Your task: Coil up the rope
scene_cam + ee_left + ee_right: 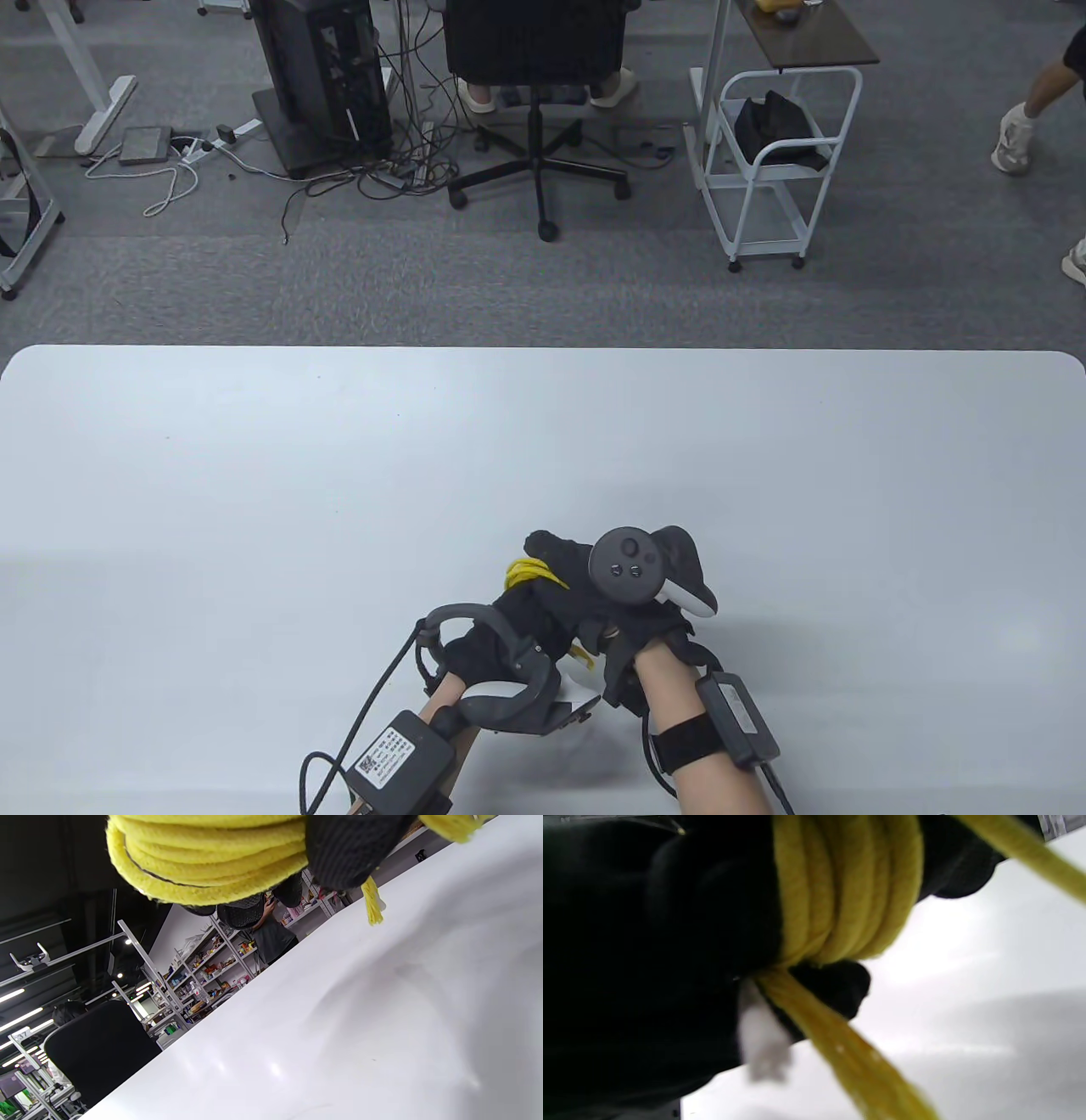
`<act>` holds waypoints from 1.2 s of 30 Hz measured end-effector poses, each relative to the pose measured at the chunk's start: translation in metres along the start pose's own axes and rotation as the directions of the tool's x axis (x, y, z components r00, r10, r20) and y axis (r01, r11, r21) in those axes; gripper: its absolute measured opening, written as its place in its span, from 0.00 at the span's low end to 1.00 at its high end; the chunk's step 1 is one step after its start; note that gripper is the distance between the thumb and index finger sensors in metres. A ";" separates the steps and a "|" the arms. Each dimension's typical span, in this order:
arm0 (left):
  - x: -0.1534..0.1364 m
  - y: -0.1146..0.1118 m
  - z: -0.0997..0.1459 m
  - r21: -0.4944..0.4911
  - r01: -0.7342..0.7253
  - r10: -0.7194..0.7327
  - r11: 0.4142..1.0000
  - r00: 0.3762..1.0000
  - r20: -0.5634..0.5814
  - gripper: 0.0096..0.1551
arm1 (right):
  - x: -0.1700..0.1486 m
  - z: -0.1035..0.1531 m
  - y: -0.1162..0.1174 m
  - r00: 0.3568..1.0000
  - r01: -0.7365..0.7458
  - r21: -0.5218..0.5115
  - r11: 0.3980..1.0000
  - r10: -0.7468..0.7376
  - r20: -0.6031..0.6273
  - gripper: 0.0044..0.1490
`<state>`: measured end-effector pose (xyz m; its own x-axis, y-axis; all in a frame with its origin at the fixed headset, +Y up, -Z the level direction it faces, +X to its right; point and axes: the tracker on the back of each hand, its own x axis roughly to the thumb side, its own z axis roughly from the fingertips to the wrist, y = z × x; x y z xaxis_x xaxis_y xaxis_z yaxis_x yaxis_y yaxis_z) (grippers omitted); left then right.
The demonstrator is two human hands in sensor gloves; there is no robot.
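The yellow rope [530,574] is wound into a coil of several turns between my two hands, near the table's front edge at the middle. My left hand [507,626] grips the coil; in the left wrist view the coil [203,861] hangs just above the table with a frayed end [372,906] dangling. My right hand [564,564] lies over the coil from the right and holds it. In the right wrist view the turns [848,891] wrap around a black glove and one strand [848,1052] runs down. Most of the rope is hidden under the hands.
The white table [339,475] stretches wide to the left, right and far side of the hands. Beyond its far edge stand an office chair [536,51], a white cart [776,161] and a computer tower [322,76] on the floor.
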<state>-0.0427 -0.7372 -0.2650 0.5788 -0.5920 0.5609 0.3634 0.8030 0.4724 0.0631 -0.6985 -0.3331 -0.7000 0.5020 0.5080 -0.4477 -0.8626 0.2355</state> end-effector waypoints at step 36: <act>-0.061 -0.034 0.022 -0.214 -0.227 0.148 0.950 0.932 -0.332 0.43 | -0.079 0.019 0.010 0.872 -0.243 -0.105 0.964 0.170 -0.459 0.31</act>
<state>-0.1067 -0.7300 -0.3004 0.8353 -0.4094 0.3670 0.3700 0.9123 0.1756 0.1243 -0.7480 -0.3547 -0.9417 0.3202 0.1028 -0.3203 -0.9472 0.0163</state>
